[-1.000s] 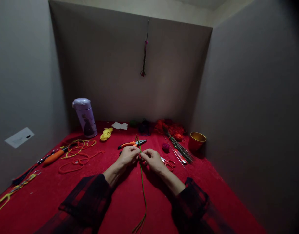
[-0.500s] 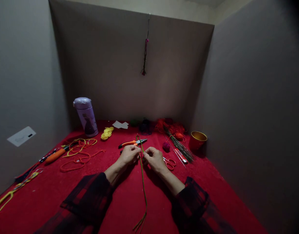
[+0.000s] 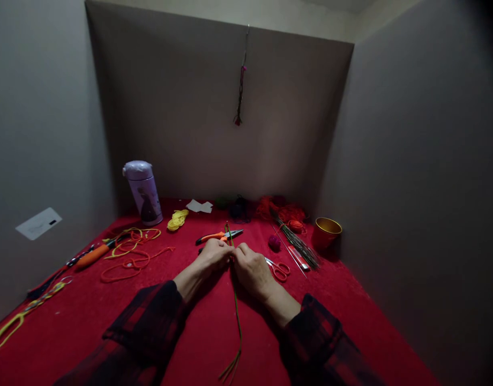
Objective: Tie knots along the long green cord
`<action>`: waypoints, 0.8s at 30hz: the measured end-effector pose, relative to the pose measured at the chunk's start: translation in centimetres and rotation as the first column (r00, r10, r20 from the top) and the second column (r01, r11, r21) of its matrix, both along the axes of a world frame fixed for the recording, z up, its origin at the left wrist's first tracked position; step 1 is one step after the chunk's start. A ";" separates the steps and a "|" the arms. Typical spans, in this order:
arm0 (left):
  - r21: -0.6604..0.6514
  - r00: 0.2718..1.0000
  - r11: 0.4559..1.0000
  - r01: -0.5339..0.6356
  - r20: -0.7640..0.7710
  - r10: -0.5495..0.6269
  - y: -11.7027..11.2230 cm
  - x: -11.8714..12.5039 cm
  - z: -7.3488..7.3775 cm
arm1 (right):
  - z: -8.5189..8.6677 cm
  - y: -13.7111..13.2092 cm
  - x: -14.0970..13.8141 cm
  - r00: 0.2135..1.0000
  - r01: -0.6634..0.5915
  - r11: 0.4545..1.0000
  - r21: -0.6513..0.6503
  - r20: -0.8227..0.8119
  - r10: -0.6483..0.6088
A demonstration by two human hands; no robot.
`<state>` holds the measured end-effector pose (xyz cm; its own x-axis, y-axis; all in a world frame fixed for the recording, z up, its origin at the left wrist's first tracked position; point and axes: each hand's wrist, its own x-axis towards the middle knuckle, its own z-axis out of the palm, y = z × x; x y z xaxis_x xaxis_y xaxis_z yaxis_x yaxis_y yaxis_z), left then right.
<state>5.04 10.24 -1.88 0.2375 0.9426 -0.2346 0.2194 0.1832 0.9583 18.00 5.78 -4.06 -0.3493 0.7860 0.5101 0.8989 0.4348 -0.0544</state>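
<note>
Green cord strands (image 3: 237, 313) run from between my fingers toward me and fan out into loose ends on the red cloth. Above the fingers, the cord's upper part reaches up to a small metal-looking tip. My left hand (image 3: 214, 254) is closed on the cord with thumb and fingers pinched. Right against it, my right hand (image 3: 252, 271) is closed on the same cord, and the fingertips of both meet. Just beyond lie orange-handled pliers (image 3: 210, 237), partly behind the left hand. Red-handled scissors (image 3: 279, 270) lie beside the right hand, their blades partly covered.
A purple bottle (image 3: 144, 195) stands back left near yellow yarn (image 3: 177, 220). Tangled red cord (image 3: 129, 271) and an orange-handled tool (image 3: 94, 255) lie left. A bundle of thin sticks (image 3: 297, 244), a purple ball (image 3: 274, 243) and a red-and-gold cup (image 3: 326, 234) are right. A braided piece (image 3: 240, 99) hangs behind.
My right hand has moved left and turned inward, so its fingers now meet those of my left hand on the cord. More of the scissors' blades shows.
</note>
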 end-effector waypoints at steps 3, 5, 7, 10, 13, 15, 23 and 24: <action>0.004 0.999 0.999 0.033 0.002 -0.033 0.2 -0.3 -0.2 | 0.1 -0.1 0.0 1.000 0.008 1.000 0.004 0.015 -0.008; 0.011 0.998 0.998 0.057 0.013 -0.057 0.2 -0.4 -0.2 | 0.2 -0.1 0.1 1.000 0.017 1.000 -0.007 0.026 -0.017; 0.011 0.996 0.997 0.081 0.026 -0.081 0.2 -0.6 -0.2 | 0.3 -0.1 0.1 0.999 0.015 1.000 -0.013 0.045 -0.014; 0.005 0.994 0.994 0.105 0.040 -0.105 0.1 -0.7 -0.1 | 0.3 -0.2 0.2 0.998 -0.014 1.000 -0.012 0.063 0.015; 0.002 0.991 0.993 0.120 0.057 -0.120 0.2 -0.8 -0.3 | 0.3 -0.3 0.2 0.999 -0.044 0.999 -0.025 0.014 0.044; -0.003 0.989 0.992 0.129 0.076 -0.128 0.4 -1.0 -0.4 | 0.2 -0.2 0.2 0.988 -0.055 0.997 -0.051 -0.148 0.047; -0.037 0.970 0.984 0.173 0.182 -0.164 0.8 -1.5 -0.3 | -0.5 1.1 0.7 0.715 -0.110 0.961 -0.254 -0.692 -0.101; -0.042 0.966 0.983 0.181 0.193 -0.170 0.8 -1.5 -0.3 | -0.7 1.3 0.8 0.693 -0.145 0.948 -0.284 -0.713 -0.108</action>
